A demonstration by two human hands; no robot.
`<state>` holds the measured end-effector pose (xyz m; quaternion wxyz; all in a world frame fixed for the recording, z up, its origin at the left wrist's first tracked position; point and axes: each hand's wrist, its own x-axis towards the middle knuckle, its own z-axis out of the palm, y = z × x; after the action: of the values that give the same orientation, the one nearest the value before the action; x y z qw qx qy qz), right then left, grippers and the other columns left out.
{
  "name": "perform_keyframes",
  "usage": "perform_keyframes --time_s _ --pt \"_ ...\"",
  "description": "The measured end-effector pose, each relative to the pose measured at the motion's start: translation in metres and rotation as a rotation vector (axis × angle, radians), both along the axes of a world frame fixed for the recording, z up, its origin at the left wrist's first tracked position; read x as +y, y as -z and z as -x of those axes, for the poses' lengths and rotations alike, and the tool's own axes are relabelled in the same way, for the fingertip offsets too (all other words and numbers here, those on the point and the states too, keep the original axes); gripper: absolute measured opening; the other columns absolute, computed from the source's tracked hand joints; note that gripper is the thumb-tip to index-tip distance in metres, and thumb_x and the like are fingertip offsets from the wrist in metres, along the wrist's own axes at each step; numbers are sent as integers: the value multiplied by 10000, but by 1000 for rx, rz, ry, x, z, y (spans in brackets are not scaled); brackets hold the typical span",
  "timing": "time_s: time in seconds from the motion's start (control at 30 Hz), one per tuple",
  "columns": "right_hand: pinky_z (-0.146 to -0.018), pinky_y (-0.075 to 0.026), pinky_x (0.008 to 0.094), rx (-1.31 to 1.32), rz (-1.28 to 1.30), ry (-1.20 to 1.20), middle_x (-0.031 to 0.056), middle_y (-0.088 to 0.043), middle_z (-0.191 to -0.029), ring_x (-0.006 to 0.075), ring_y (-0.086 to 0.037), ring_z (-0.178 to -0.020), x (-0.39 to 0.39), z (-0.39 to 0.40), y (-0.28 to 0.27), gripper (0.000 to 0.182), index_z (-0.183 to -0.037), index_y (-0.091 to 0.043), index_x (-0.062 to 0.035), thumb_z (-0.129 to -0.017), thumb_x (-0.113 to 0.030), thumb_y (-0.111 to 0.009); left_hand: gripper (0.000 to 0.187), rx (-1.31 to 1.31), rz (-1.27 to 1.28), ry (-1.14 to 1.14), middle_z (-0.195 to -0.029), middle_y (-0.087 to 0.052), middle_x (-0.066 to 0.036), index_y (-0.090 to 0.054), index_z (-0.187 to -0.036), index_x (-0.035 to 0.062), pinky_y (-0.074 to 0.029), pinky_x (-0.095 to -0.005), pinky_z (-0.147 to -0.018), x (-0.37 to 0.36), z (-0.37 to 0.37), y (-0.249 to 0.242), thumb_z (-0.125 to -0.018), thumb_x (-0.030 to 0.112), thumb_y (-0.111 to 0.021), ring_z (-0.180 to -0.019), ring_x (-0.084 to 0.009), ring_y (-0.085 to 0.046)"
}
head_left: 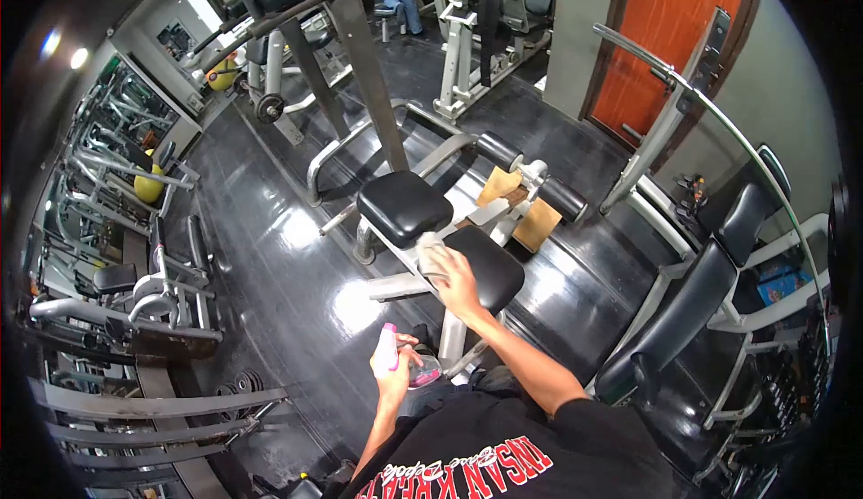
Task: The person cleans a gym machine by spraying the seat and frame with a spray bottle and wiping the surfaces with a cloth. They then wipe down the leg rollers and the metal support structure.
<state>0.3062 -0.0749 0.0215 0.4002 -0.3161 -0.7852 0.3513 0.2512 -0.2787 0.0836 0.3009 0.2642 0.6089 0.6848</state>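
Observation:
A white cloth [430, 252] is under my right hand [457, 281], at the gap between two black padded seats of a gym machine. One seat [404, 207] is just beyond the cloth, the other [488, 270] to its right. My left hand [392, 375] is wrapped round a spray bottle [387, 348] with a white and pink top, held low in front of my body. The bottle's lower part is partly hidden by my fingers.
Padded rollers [562, 200] stand past the seats. A long black bench [670, 319] is at the right, below a curved metal bar [733, 126]. Weight machines [166, 292] line the left. Far off, a person's legs [404, 4] show near the top.

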Motion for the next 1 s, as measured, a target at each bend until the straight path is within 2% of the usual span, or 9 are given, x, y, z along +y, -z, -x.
perform_keyframes --time_s 0.07,0.17,0.3,0.57,0.73,0.8,0.87,0.9,1.0 --pt "-1038 -438 441 -93 13 -171 80 -567 -1330 301 -494 -1289 12 26 20 527 -1315 -632 -245 -827 -47 -642 156 -20 -4 -45 -972 -672 -188 -564 -1064 -63 -562 -311 -583 -3 -1 -1 -922 -106 -519 -628 -189 -658" --pt "-1115 -249 637 -953 -645 -366 32 -534 -1417 328 -373 -1385 17 70 95 412 -1338 -622 -214 -939 -286 -551 150 -6 -1 -75 -972 -669 -186 -562 -1064 -66 -566 -315 -582 -14 -2 3 -926 -109 -521 -625 -194 -658" --pt "-1114 -262 611 -954 -867 -333 75 -567 -1311 303 -423 -1325 0 68 103 307 -1106 -722 -106 -971 -281 -508 144 -29 -41 -144 -969 -667 -186 -560 -1064 -69 -565 -314 -573 -19 1 5 -928 -105 -529 -622 -192 -658" --pt "-1081 -317 538 -944 -736 -505 73 -600 -1241 265 -462 -1272 -43 -62 89 253 -1064 -734 -163 -891 -256 -573 186 15 -19 -96 -989 -621 -199 -504 -1106 -46 -555 -336 -560 -13 12 12 -924 -84 -518 -604 -233 -645" --pt "-1036 -387 547 -920 -506 -381 63 -633 -1188 276 -537 -1203 -51 -132 88 248 -1046 -739 -199 -853 -211 -583 176 9 -9 -50 -960 -659 -176 -565 -1084 -68 -552 -306 -564 5 10 3 -917 -113 -529 -612 -179 -647" --pt "-960 -459 521 -1039 -255 -300 66 -633 -1193 299 -557 -1180 -33 -166 78 299 -1096 -730 -273 -831 -185 -620 162 -17 -10 -8 -956 -656 -169 -568 -1074 -75 -540 -299 -564 10 9 9 -919 -105 -532 -612 -177 -646" --pt "-899 -529 486 -925 328 -125 156 -658 -1198 363 -638 -1108 0 -199 80 453 -1177 -710 -300 -788 -86 -621 167 -54 -32 24 -960 -653 -165 -570 -1077 -78 -532 -291 -567 15 6 13 -919 -108 -528 -612 -176 -645" --pt "-928 -516 471 -776 569 -33 194 -667 -1195 375 -655 -1088 15 -211 77 480 -1202 -700 -257 -794 -35 -577 167 -56 -31 40 -960 -653 -165 -570 -1077 -78 -532 -291 -567 18 4 15 -919 -108 -528 -612 -176 -645" --pt "-899 -502 354 -40 914 350 104 -693 -1142 202 -652 -1021 55 -238 149 345 -1282 -598 -26 -951 -34 -502 186 -51 -28 87 -976 -654 -171 -568 -1092 -78 -530 -283 -573 23 -3 21 -914 -114 -527 -608 -172 -643"
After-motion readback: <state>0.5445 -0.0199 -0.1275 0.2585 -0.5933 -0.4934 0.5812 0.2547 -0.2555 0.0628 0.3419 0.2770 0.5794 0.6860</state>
